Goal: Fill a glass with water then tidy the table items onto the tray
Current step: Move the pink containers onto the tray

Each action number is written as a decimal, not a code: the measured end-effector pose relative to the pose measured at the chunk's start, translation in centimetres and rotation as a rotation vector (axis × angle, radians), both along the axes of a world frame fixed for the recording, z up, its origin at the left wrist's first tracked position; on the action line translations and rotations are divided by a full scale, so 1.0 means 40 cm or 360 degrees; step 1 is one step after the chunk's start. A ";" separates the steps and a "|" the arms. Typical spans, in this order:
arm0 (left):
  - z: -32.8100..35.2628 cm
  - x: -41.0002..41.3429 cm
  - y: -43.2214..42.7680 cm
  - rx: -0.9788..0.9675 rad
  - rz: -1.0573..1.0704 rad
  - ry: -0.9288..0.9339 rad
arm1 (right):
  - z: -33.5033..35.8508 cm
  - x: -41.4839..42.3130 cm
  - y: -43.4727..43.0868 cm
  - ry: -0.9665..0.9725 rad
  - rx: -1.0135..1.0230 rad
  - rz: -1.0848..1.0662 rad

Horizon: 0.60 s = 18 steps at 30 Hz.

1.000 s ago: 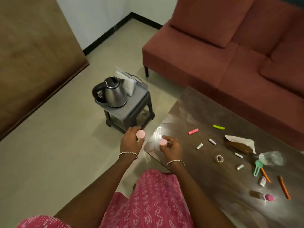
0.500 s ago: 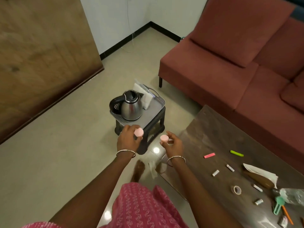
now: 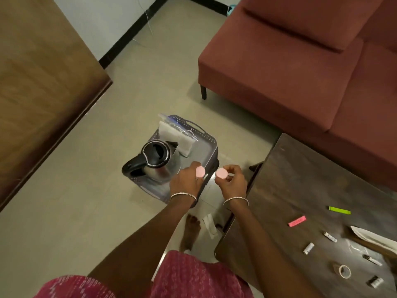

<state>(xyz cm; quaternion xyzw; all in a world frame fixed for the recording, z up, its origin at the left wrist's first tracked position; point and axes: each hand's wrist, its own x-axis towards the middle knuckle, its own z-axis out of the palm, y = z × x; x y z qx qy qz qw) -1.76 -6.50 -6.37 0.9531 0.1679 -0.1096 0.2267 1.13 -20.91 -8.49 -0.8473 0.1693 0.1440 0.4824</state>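
My left hand (image 3: 186, 182) grips a small item with a round pink cap (image 3: 200, 171), held over the near edge of the grey tray (image 3: 204, 147). My right hand (image 3: 233, 182) holds a second small item with a pink cap (image 3: 221, 173) just right of the tray's edge. The tray rests on a dark stool and carries a steel kettle (image 3: 155, 161) with a black handle and a white packet (image 3: 179, 137). On the dark table (image 3: 300, 179) lie a green strip (image 3: 339, 210), a pink strip (image 3: 296, 221), small rolls and a tape ring (image 3: 344, 271).
A maroon sofa (image 3: 290, 67) runs behind the table. A wooden panel (image 3: 43, 82) stands at the left. My bare foot (image 3: 191, 230) is on the tiled floor between stool and table, next to a white scrap (image 3: 210, 225).
I have stepped closer to the stool; both hands carried the pink-capped items from the table corner to the tray's edge. The view now looks down onto the kettle.
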 end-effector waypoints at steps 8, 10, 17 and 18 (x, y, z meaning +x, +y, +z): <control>-0.240 0.206 -0.037 0.0210 -0.0058 0.0182 | -0.165 0.209 0.014 -0.0131 -0.0212 0.0299; -0.289 0.236 -0.031 0.0264 0.0033 0.0210 | -0.197 0.244 0.024 -0.0131 -0.0308 0.0419; -0.415 0.279 -0.019 0.0376 0.0146 0.0247 | -0.270 0.305 0.066 -0.0272 -0.0728 0.0699; -0.426 0.284 -0.019 0.0374 0.0164 0.0241 | -0.282 0.307 0.070 -0.0262 -0.0769 0.0703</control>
